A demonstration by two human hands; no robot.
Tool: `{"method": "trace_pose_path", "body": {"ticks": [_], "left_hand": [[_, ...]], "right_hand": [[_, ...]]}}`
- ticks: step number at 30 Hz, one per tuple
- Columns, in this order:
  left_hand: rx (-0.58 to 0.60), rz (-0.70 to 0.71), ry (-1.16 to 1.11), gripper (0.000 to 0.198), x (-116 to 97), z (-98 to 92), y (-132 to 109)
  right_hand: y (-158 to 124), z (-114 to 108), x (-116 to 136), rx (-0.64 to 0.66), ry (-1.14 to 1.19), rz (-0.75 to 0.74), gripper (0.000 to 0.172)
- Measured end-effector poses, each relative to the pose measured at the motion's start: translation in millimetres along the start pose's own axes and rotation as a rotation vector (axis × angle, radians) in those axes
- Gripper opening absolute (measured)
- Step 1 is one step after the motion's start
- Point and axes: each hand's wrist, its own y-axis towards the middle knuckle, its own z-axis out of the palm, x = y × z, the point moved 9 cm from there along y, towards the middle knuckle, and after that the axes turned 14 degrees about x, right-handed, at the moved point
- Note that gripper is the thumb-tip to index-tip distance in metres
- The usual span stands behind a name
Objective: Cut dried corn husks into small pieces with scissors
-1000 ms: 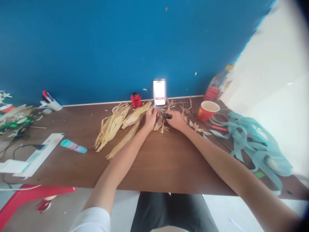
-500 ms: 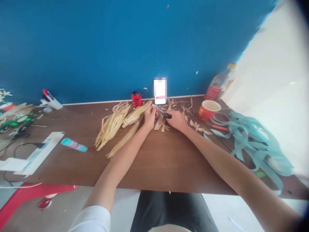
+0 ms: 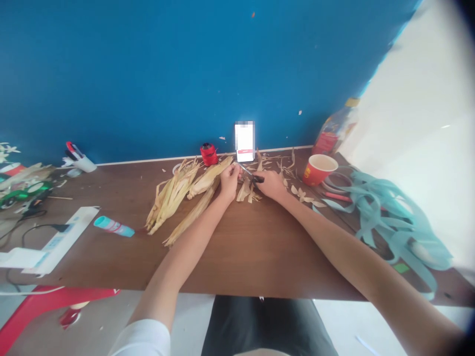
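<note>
Scissors [image 3: 247, 171] slant forward-left between your hands — right hand [image 3: 271, 184] gripping their handles [image 3: 258, 179], left hand [image 3: 230, 180] nearer the blades [image 3: 243, 168], pinching something too small to tell — corn husks [image 3: 208, 181] just leftward.

And just below the phone [image 3: 245, 144], your left fingers [image 3: 233, 171] hide whatever's between them, your right fingers [image 3: 264, 175] partly cover the scissors [image 3: 245, 169]; far left of it, white flowers [image 3: 5, 150] get cut off!
</note>
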Motion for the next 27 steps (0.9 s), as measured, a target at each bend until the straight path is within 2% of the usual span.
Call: {"method": "trace_pose_path", "body": {"ticks": [14, 27], "left_hand": [[-0.032, -0.025, -0.047, 0.032, 4.4, -3.2, 0.4], [-0.022, -0.019, -0.076, 0.031, 4.7, -4.4, 1.5]], "right_hand": [[0.6, 0.9, -2.1, 0.007, -0.006, 0.026, 0.034], [2.8, 3.2, -2.4, 0.019, 0.034, -0.027, 0.032]]}}
